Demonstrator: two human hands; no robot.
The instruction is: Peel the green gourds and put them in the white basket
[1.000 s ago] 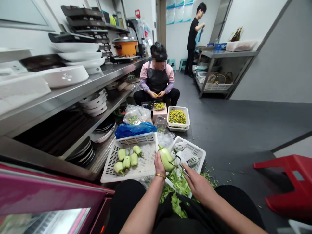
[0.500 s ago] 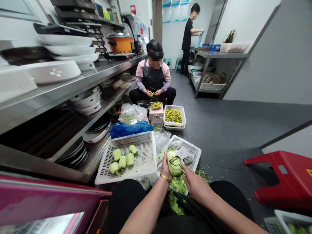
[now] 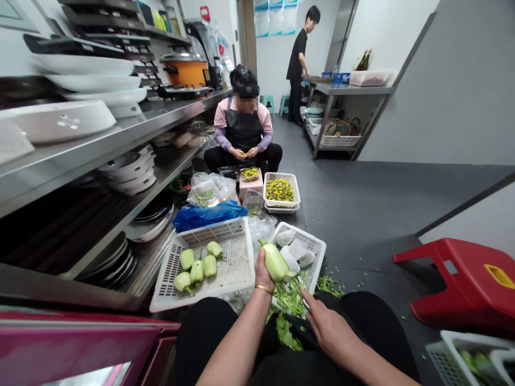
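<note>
My left hand (image 3: 264,273), with a gold bangle at the wrist, is wrapped around a pale green gourd (image 3: 277,261) that tilts over the peelings. In my right hand (image 3: 328,321) is the metal handle of a peeler (image 3: 303,301); its head is hard to make out against the green peelings. The peeler is just below the gourd's lower end, apart from my left hand. Loose green peelings (image 3: 292,303) lie beneath both hands. White foam nets (image 3: 296,251) rest in the white basket (image 3: 319,247) behind the gourd. Several pale gourds (image 3: 197,272) sit in the larger white basket (image 3: 245,236) at left.
A co-worker (image 3: 244,123) squats ahead, handling small yellow pieces beside a basket of yellow-green pieces (image 3: 280,190). Another person (image 3: 300,64) stands at a steel table (image 3: 350,88). Steel shelving (image 3: 120,134) runs along the left; a red stool (image 3: 462,284) is at right.
My right hand has drawn the peeler down and away from the gourd's side. The gourd is tilted differently in my left hand. The standing person's arms have lowered.
</note>
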